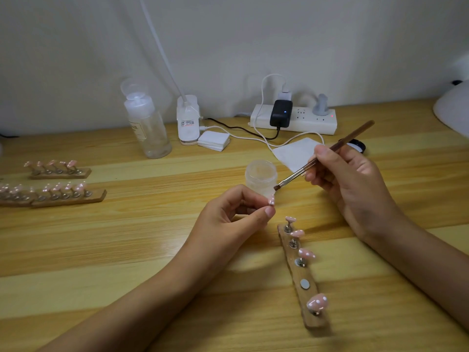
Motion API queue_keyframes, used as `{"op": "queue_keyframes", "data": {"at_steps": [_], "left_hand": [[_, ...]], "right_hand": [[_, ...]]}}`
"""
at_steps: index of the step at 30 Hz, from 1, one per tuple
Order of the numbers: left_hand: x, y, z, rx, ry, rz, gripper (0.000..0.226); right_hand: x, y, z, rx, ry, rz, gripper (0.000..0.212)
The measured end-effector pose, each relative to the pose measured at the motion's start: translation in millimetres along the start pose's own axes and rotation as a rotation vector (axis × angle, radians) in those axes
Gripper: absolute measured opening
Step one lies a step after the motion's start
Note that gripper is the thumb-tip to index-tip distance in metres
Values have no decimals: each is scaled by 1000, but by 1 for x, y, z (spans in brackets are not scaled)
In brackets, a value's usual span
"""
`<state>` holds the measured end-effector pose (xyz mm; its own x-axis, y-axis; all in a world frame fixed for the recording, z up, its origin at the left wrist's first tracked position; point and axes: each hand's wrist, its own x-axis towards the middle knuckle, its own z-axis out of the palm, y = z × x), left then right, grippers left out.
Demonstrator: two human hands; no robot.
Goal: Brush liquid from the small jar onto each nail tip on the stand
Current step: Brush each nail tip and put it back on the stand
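A small clear jar [261,177] stands open in the middle of the wooden desk. My left hand [233,217] pinches a pink white-dotted nail tip [271,200] between thumb and fingers, just in front of the jar. My right hand [350,184] holds a brown brush [327,155]; its bristles hover right above that nail tip, beside the jar. A wooden stand [302,275] lies to the right front, carrying several pink dotted nail tips on metal holders, with one bare magnet spot [304,284] second from the near end.
Two more stands with pink nail tips [61,171] [68,195] lie at the left. At the back are a clear bottle [147,128], a white device [187,120], cotton pads [213,140], a power strip [294,119] with cables, a white wipe [295,153] and a black lid [356,146].
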<state>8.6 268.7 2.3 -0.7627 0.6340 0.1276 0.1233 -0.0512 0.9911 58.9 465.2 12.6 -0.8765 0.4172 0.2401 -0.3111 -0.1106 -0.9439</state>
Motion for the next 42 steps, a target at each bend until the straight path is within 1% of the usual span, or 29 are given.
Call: {"op": "queue_keyframes", "data": {"at_steps": [3,6,8,11,15,18,22,27,31,35,37,40,42], "left_hand": [[-1,1,0,16,0,11,3],[-1,2,0,43,-14,35,12],[-1,2,-1,55,-14,46,14],[-1,1,-1,72,-7,50,6],[-1,0,-1,71,3,40,4],[-2,1,-1,78,-2,38,2],[-3,2,-1,82,-13,31,4],[-2,4,0,92,-8,24,9],[-3,4,1,89,-20,16,12],[-3,4,0,107,-14,13,11],[-3,4,0,112,-16,11,11],[-3,4,0,93,-26,7,10],[-3,4,0,86,-24,8,9]], "right_hand": [[0,-1,0,30,-77,1,15],[-2,-1,2,7,-120,-7,15],[-2,-1,2,-6,-97,-13,14],[-1,-1,1,12,-59,-15,12],[0,-1,1,20,-117,-19,16],[-1,-1,2,-7,-130,-20,13],[1,-1,0,3,-78,-10,13],[-1,0,0,15,-137,-8,11],[-1,-1,1,-15,-99,-4,18],[-1,0,0,17,-129,14,13],[-2,0,1,2,-141,9,14],[-3,-1,2,-49,-105,-1,15],[-2,-1,1,-20,-100,-6,16]]}}
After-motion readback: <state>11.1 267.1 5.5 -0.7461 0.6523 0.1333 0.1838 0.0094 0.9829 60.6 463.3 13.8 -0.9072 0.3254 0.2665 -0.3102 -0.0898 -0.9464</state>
